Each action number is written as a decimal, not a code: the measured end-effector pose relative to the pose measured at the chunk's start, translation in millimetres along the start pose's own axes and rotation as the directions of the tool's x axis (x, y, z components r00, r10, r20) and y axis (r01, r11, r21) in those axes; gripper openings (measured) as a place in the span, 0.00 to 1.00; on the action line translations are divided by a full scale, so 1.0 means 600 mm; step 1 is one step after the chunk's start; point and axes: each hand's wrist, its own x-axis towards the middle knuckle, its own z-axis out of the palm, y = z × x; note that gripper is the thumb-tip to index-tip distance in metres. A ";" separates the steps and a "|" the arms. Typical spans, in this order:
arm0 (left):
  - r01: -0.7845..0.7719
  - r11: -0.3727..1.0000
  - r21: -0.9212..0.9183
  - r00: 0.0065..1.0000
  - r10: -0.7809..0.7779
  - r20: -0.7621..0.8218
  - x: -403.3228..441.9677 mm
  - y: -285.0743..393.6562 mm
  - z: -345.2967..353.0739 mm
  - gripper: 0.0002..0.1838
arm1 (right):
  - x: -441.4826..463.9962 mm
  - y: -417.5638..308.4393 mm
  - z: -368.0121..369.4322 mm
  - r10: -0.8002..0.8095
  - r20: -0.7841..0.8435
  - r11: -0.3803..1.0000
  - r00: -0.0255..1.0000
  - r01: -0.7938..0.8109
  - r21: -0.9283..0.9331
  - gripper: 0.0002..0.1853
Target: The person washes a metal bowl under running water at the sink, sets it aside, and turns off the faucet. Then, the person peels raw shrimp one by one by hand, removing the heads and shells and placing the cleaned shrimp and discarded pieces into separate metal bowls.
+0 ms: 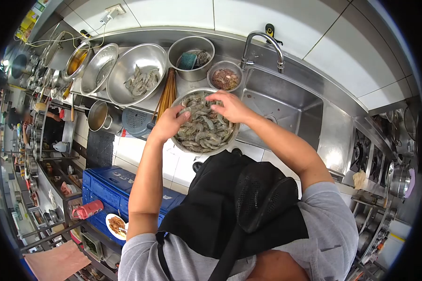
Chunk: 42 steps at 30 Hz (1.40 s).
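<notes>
shrimp (pixel 202 136), grey and unpeeled, lie heaped in a round metal bowl (pixel 237 130) at the counter's front edge, just ahead of the person's black apron (pixel 206 201). both bare hands are at this heap. the left hand (pixel 171 122) comes over the bowl's left side, its thumb and fingers curved around the upper part of the pile. the right hand (pixel 230 107) reaches in from the right, fingers bent and pointing left, the thumb below them. the two hands are near each other but apart. i cannot tell whether either one pinches a shrimp or merely touches the pile.

just behind the bowl stands a small bowl (pixel 211 75) of reddish bits, and beside that a deep steel pot (pixel 197 75) with a blue-green scouring pad (pixel 188 61) inside. a bundle of thin sticks (pixel 168 93) leans between the heaped bowl and a wider bowl (pixel 119 84), which holds a smaller pile of shrimp. to the right is a steel sink (pixel 286 100) under a curved faucet (pixel 280 54).
</notes>
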 end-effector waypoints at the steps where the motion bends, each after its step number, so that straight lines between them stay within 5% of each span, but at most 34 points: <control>1: -0.014 0.983 -0.184 1.000 0.014 0.001 -0.006 -0.003 0.006 0.17 | 0.009 -0.007 0.001 0.001 0.000 1.000 1.000 -0.001 -0.001 0.18; 3: -0.019 0.931 -0.366 1.000 0.021 0.002 -0.016 -0.005 0.017 0.15 | 0.024 -0.022 0.004 0.047 0.151 0.926 0.987 -0.099 0.363 0.17; 5: -0.054 0.868 -0.494 0.997 0.019 -0.075 -0.020 -0.001 0.027 0.15 | 0.032 -0.031 0.009 0.024 0.188 0.908 0.982 -0.101 0.408 0.13; 7: -0.032 0.847 -0.530 0.997 -0.011 -0.078 -0.023 -0.002 0.034 0.13 | 0.035 -0.042 0.014 0.108 0.260 0.686 0.960 -0.261 0.679 0.08; 8: -0.073 0.836 -0.543 0.995 0.020 -0.102 -0.026 -0.001 0.043 0.13 | 0.037 -0.046 0.018 0.107 0.264 0.687 0.959 -0.263 0.678 0.08; 14: -0.135 0.904 -0.407 0.990 0.108 -0.089 -0.014 -0.005 0.065 0.11 | 0.046 -0.075 0.025 0.142 0.252 0.834 0.957 -0.253 0.491 0.08; 18: -0.140 0.855 -0.499 0.983 0.060 -0.174 -0.017 -0.013 0.066 0.09 | 0.045 -0.052 0.018 0.210 0.243 0.849 0.947 -0.300 0.435 0.08; 24: -0.102 0.816 -0.570 0.986 0.008 -0.166 -0.043 -0.042 0.049 0.11 | 0.014 0.009 -0.009 0.190 0.103 0.981 0.976 -0.187 -0.044 0.08; 26: -0.089 0.839 -0.537 0.990 0.016 -0.138 -0.054 -0.035 0.040 0.12 | -0.002 0.010 -0.003 0.062 -0.090 0.966 0.994 -0.083 -0.244 0.08; 34: -0.109 0.890 -0.442 0.985 0.036 -0.169 -0.055 -0.012 0.051 0.11 | 0.008 -0.112 0.031 -0.179 -0.179 0.979 0.967 0.157 -0.133 0.06; 42: -0.145 0.896 -0.420 0.979 0.069 -0.190 -0.070 0.012 0.061 0.11 | 0.000 -0.121 0.037 -0.164 -0.151 0.974 0.975 0.137 -0.178 0.06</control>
